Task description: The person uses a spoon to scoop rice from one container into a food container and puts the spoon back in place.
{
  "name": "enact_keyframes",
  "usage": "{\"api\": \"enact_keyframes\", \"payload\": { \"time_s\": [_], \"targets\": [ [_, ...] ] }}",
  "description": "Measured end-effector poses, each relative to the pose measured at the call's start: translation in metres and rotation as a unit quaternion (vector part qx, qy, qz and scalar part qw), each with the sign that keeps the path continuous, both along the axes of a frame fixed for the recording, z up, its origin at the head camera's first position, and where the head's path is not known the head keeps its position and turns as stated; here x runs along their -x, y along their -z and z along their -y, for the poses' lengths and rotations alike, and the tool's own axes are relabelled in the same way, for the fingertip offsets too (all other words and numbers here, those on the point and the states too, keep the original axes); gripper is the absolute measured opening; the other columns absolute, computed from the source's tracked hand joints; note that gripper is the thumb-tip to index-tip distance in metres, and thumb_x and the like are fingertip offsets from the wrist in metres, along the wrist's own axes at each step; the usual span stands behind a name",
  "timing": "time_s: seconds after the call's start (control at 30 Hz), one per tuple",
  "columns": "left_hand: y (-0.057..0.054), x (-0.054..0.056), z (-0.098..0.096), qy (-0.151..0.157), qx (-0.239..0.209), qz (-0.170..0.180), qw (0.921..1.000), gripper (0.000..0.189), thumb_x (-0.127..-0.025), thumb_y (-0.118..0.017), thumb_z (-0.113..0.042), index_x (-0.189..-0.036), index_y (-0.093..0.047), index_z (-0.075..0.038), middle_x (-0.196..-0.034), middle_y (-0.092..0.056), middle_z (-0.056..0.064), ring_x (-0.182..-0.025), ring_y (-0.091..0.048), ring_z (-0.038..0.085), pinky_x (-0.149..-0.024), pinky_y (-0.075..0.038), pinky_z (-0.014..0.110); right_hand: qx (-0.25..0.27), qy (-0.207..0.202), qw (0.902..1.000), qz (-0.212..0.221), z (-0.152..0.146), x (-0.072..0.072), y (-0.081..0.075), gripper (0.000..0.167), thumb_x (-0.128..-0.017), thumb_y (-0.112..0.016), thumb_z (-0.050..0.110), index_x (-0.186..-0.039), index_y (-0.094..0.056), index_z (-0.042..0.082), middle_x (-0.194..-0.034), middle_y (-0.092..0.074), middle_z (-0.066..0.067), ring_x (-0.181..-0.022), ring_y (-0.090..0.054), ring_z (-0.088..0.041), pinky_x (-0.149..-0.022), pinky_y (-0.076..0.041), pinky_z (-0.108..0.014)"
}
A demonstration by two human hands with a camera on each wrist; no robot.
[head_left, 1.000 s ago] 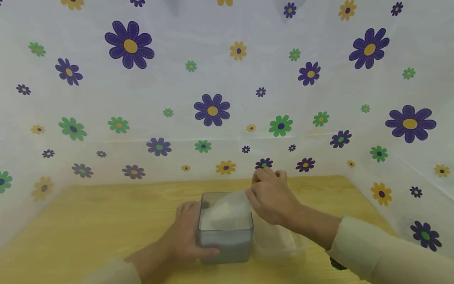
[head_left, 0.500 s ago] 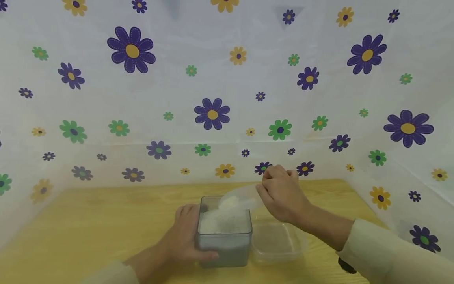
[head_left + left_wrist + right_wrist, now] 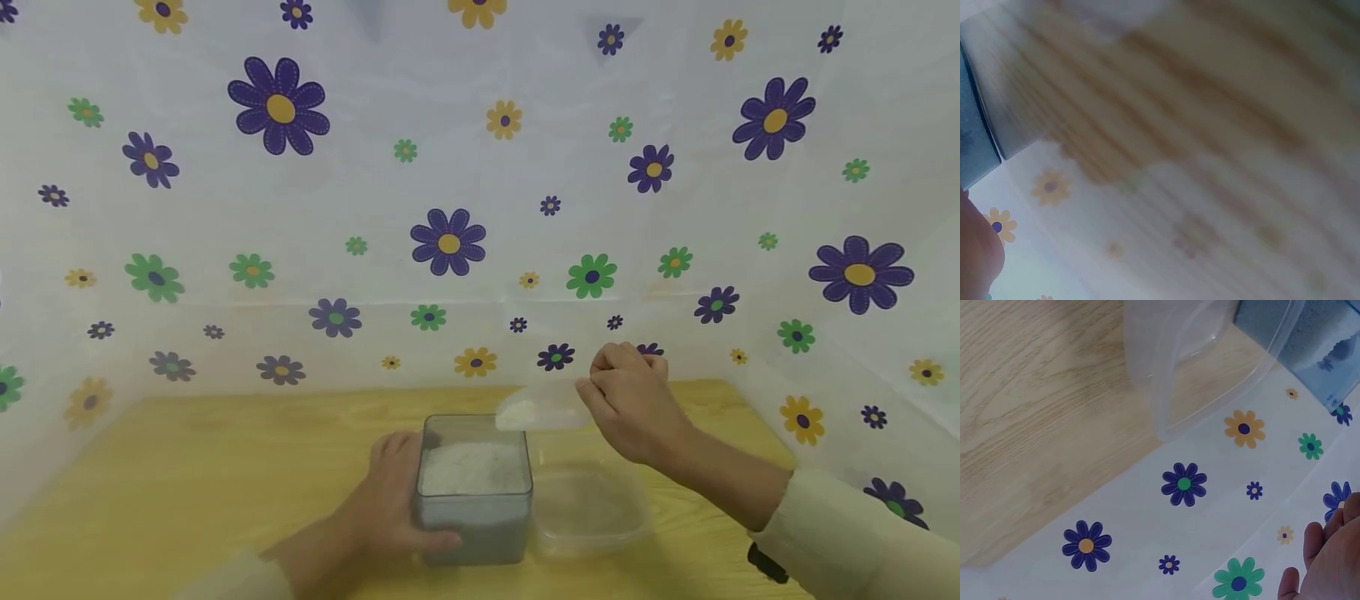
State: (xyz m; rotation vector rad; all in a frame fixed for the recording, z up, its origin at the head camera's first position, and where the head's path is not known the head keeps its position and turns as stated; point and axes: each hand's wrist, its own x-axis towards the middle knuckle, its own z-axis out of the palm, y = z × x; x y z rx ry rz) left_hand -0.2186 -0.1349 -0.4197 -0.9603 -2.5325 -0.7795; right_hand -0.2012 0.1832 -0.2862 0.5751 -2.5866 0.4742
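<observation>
In the head view, a clear blue-grey square bin (image 3: 474, 529) holds white grains (image 3: 474, 468) that look like rice. My left hand (image 3: 386, 500) grips its left side, thumb across the front wall. Above the bin's right rim, my right hand (image 3: 633, 408) holds a translucent scoop (image 3: 551, 406) with a small heap of white grains in its tip; its handle is hidden in the fist. Below the scoop, right beside the bin, stands a clear plastic container (image 3: 592, 542). The right wrist view shows this container's rim (image 3: 1163, 419) and only part of my right hand.
The objects stand on a wooden table (image 3: 247, 475). A white curtain (image 3: 360, 183) printed with flowers rises behind the table and along both sides. A dark band (image 3: 767, 562) shows under my right sleeve.
My right hand has lifted the scoop out of the grains and carried it right, toward the clear container. The left hand and the bin have stayed in place.
</observation>
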Motion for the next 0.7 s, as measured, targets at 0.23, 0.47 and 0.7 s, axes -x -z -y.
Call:
{"api": "enact_keyframes", "payload": {
  "time_s": [0.23, 0.47, 0.7],
  "targets": [
    [-0.001, -0.002, 0.000, -0.001, -0.003, 0.015, 0.9999, 0.108, -0.064, -0.071, -0.082, -0.138, -0.041, -0.009, -0.128, -0.052, 0.005, -0.123, -0.041, 0.025, -0.106, -0.029, 0.054, 0.009, 0.013, 0.9999, 0.004, -0.019, -0.004, 0.004, 0.047, -0.102, -0.047, 0.016, -0.055, -0.057, 0.018, -0.092, -0.056, -0.004, -0.096, -0.048, -0.024, -0.090, -0.026, -0.057],
    [-0.004, 0.000, -0.004, -0.009, -0.009, 0.017, 0.9998, 0.107, -0.062, -0.072, -0.082, -0.137, -0.041, -0.012, -0.128, -0.050, 0.003, -0.123, -0.038, 0.025, -0.104, -0.032, 0.053, 0.008, 0.024, 0.9997, 0.002, -0.040, -0.005, 0.006, 0.047, -0.102, -0.045, 0.016, -0.057, -0.057, 0.017, -0.091, -0.055, -0.004, -0.097, -0.047, -0.025, -0.091, -0.025, -0.058],
    [-0.004, -0.002, -0.001, 0.006, -0.002, -0.010, 0.9999, 0.107, -0.065, -0.068, -0.084, -0.135, -0.042, -0.008, -0.125, -0.053, 0.005, -0.119, -0.043, 0.023, -0.105, -0.025, 0.050, -0.006, 0.036, 0.9992, 0.015, -0.051, -0.008, 0.020, 0.048, -0.102, -0.044, 0.018, -0.056, -0.058, 0.021, -0.092, -0.059, -0.004, -0.096, -0.048, -0.025, -0.089, -0.025, -0.056]
  ]
}}
